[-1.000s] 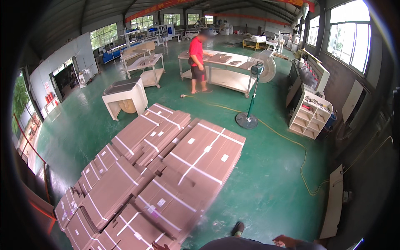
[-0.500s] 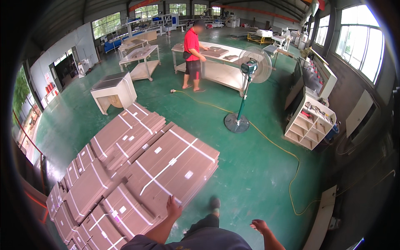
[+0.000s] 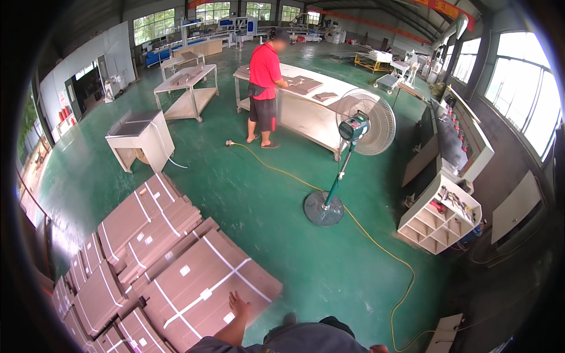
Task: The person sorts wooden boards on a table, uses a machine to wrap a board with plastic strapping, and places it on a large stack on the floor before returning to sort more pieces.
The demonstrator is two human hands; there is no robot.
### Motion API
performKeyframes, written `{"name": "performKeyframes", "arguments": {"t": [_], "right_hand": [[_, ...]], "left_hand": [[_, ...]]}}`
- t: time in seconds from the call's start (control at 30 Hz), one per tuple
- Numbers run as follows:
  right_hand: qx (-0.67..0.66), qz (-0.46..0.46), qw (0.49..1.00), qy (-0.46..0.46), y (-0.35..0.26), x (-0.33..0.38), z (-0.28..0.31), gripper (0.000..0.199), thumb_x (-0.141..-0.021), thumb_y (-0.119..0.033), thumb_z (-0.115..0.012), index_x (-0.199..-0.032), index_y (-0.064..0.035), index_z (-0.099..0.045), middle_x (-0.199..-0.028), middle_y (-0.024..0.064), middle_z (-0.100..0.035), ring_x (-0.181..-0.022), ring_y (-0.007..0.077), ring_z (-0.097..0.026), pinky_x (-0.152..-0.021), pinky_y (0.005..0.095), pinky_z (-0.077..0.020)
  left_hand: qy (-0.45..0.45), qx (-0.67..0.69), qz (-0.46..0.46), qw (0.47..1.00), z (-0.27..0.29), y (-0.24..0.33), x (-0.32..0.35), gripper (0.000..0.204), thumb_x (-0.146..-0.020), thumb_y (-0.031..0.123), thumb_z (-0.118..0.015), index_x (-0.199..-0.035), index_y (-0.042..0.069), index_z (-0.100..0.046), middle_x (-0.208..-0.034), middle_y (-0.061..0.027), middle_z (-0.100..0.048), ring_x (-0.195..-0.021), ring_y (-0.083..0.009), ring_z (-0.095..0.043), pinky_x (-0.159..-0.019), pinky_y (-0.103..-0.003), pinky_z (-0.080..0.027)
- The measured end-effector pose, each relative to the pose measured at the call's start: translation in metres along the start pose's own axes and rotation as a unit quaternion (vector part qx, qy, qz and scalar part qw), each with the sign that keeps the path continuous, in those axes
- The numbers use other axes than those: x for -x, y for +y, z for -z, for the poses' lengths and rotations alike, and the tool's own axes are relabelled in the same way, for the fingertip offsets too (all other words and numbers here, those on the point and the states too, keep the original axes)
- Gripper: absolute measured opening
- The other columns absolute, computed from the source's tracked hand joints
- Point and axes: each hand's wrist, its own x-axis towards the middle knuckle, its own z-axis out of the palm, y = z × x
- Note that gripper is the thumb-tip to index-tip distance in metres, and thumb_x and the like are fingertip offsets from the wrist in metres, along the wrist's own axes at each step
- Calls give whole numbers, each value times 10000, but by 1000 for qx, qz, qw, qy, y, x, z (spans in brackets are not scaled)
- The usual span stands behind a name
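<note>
A flat bundle of brown cardboard sheets [image 3: 200,282], tied with white straps, lies on the green floor right in front of me. My left hand [image 3: 238,307] reaches forward from the lower edge and rests on the bundle's near corner, fingers spread and holding nothing. Only a sliver of my right hand [image 3: 379,349] shows at the bottom edge, to the right of my dark trousers, so its fingers are hidden. A foot peeks out between the hands.
More strapped cardboard bundles [image 3: 141,223] are stacked to the left. A pedestal fan [image 3: 359,123] stands ahead, with a yellow cable [image 3: 376,247] snaking across the floor. A person in a red shirt [image 3: 265,82] works at a white table [image 3: 306,117]. A white shelf unit [image 3: 438,220] stands on the right.
My view has moved forward and dropped closer to the bundles. My left hand still lies on the nearest bundle, and my right hand has sunk almost out of view.
</note>
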Motion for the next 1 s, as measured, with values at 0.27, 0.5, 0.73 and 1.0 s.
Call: {"name": "performKeyframes", "arguments": {"t": [0.27,0.5,0.73,1.0], "right_hand": [[-103,-58,993,-6,-209,-109,105,257,-885,-362,-666,-903,-109,-710,-806,75,-688,-761,221,-676,-700,386,-551],[53,70,995,-40,-453,-297,211,262,-893,-316,-645,-756,-96,-677,-664,65,-638,-633,219,-650,-595,384,-542],[38,404,904,-138,-876,-482,204,89,-922,-197,-633,-875,-131,-668,-809,-10,-639,-745,133,-600,-657,331,-479],[187,474,850,-137,-1287,-493,170,328,-941,-366,-597,-1021,-76,-728,-920,91,-734,-833,186,-675,-756,366,-537]], "left_hand": [[-5,29,-26,999,-41,187,-166,886,-802,225,-764,-1555,87,-319,-1642,-214,-277,-1512,-405,-289,-1243,-501,-260],[-114,7,66,991,-46,293,-272,838,-816,301,-782,-1512,9,-420,-1544,-261,-440,-1430,-412,-433,-1182,-483,-379],[-40,93,89,991,-47,382,-396,767,-799,389,-787,-1392,-41,-558,-1395,-274,-586,-1348,-398,-532,-1132,-461,-431],[-238,-6,96,967,10,436,-566,428,-888,310,-722,-1214,58,-609,-1176,-134,-635,-1034,-283,-599,-881,-404,-485]]}}
